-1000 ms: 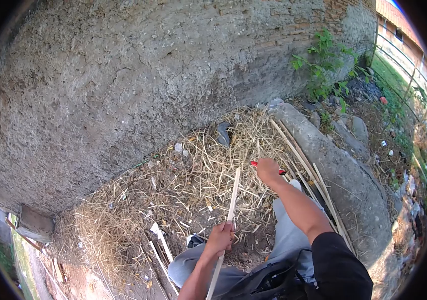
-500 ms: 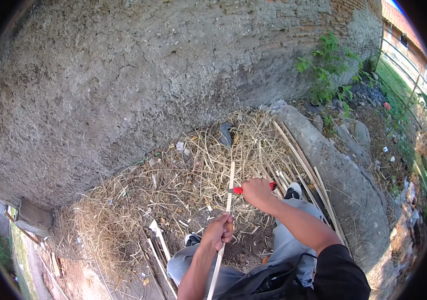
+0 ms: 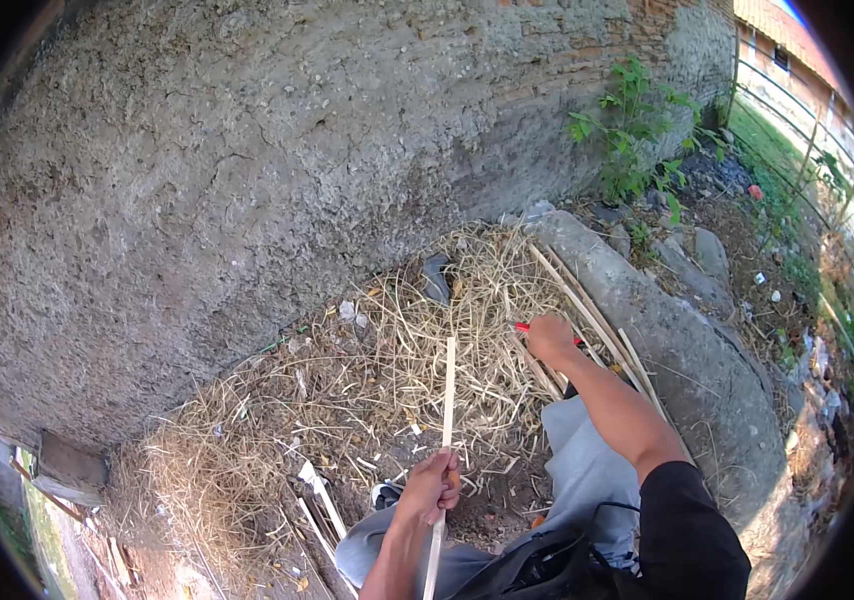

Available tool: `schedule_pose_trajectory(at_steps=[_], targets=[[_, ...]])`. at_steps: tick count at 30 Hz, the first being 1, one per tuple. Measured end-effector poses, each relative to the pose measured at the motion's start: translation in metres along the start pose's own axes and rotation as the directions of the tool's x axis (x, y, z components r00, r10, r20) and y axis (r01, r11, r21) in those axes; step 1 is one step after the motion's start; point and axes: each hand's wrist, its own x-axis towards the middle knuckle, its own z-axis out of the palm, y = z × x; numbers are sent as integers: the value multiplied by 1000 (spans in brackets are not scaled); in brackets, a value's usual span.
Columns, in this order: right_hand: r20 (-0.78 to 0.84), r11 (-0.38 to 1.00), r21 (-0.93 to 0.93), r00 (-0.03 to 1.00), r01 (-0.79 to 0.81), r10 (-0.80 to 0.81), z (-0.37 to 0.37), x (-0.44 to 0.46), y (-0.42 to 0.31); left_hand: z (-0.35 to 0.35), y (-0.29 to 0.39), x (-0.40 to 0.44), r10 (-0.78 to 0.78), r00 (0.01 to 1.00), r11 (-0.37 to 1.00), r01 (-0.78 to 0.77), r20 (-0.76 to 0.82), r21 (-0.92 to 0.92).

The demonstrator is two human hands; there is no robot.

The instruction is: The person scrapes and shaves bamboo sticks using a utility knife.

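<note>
My left hand [image 3: 427, 488] is closed round a long pale bamboo strip [image 3: 449, 395], which points away from me with its lower end running down past my wrist. Something orange shows by the fingers of that hand. Over to the right, my right hand [image 3: 551, 342] is wrapped round a red-handled knife [image 3: 521, 326]. Only the red front part and a bit by the palm stick out; the blade is hard to make out. The knife is apart from the strip. Thin shavings [image 3: 397, 335] cover the ground below both hands.
A rough grey wall [image 3: 217, 190] rises ahead. Long strips [image 3: 587, 300] lie beside a big stone slab [image 3: 667, 350] on the right. More strips [image 3: 322, 500] lie near my left leg. A dark grey object [image 3: 436, 278] sits among the shavings, and a green plant [image 3: 637, 130] grows by the wall.
My right hand has moved the knife off the strip, away to the right and forward. The strip is still in my left hand, its far end slightly left and lower in view.
</note>
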Motion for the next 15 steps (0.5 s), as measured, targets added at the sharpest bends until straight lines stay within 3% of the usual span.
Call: schedule_pose_trajectory(at_steps=[3, 9, 15], targets=[[28, 975, 221, 1000, 4, -10, -22, -12, -26, 7, 5, 2, -70, 996, 998, 71, 45, 0], [-30, 930, 185, 947, 319, -319, -52, -65, -74, 17, 8, 13, -55, 998, 998, 55, 6, -5], [20, 925, 151, 934, 349, -355, -32, -69, -81, 13, 4, 18, -29, 999, 1000, 29, 24, 2]])
